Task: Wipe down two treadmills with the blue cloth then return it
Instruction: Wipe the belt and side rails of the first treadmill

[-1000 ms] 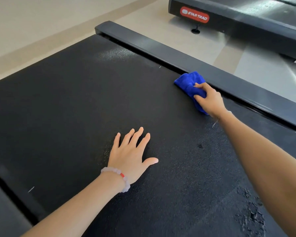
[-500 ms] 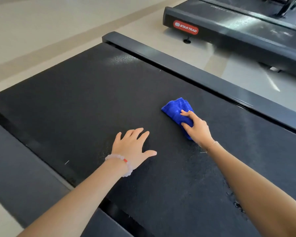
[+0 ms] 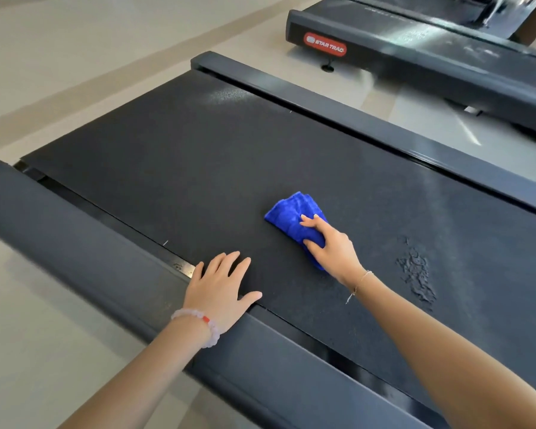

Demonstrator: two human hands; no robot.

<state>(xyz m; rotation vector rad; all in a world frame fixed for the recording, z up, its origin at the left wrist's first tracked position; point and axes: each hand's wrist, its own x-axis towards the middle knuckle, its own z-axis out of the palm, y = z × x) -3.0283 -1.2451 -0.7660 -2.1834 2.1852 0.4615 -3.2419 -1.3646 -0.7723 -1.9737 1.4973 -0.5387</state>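
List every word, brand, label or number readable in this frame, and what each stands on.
"STAR TRAC": white letters on the red oval badge at the end of the far treadmill.
Faint pale marks on its top: too blurred to read.
Near treadmill: no text visible.

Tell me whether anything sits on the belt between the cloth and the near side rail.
Only the left hand, flat at the near edge of the belt, beside the rail. Nothing else visible lies between the rail and the cloth, which the right hand grips.
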